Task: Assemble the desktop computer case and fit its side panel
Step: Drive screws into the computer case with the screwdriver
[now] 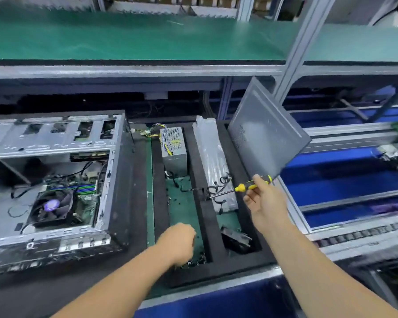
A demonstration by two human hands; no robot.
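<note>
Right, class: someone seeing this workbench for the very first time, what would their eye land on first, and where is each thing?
Probably the open computer case lying on its side at the left, with its cooling fan and green board exposed. Next, the yellow-and-black screwdriver held in the right hand near the centre right, just below the grey side panel that leans tilted at the tray's far right. The left hand reaches down into the black foam tray.

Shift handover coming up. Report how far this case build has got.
Done: the motherboard with its cooler fan sits inside the open case. In hand: the right hand holds a yellow screwdriver; the left hand reaches into the tray's small screws. Left: the power supply remains in the tray, and the side panel leans unfitted.
</note>
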